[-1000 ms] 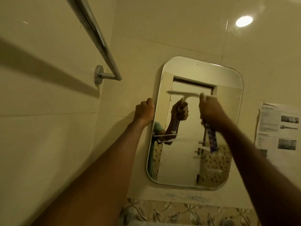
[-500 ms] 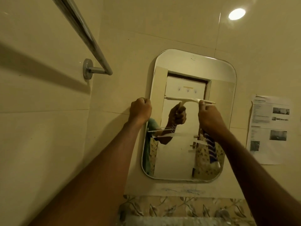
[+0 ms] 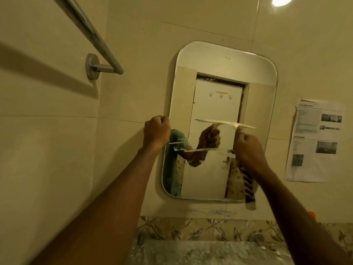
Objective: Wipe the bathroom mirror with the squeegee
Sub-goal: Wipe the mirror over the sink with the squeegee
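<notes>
A rounded rectangular mirror (image 3: 219,88) hangs on the tiled wall ahead. My right hand (image 3: 248,150) is closed around the handle of a white squeegee (image 3: 227,123), whose blade lies flat across the glass at about mid-height. A blue-and-white striped part (image 3: 249,190) hangs below that hand. My left hand (image 3: 156,133) is curled on the mirror's left edge, gripping it. The glass reflects my hand, the squeegee and a white door.
A chrome towel bar (image 3: 89,33) juts from the left wall above my left arm. A printed paper sheet (image 3: 315,140) is stuck to the wall right of the mirror. A floral tile border (image 3: 200,228) and a grey ledge (image 3: 210,253) run below.
The squeegee and my right hand have slid down the glass from the upper part to about mid-height. My left hand stays on the mirror's left edge.
</notes>
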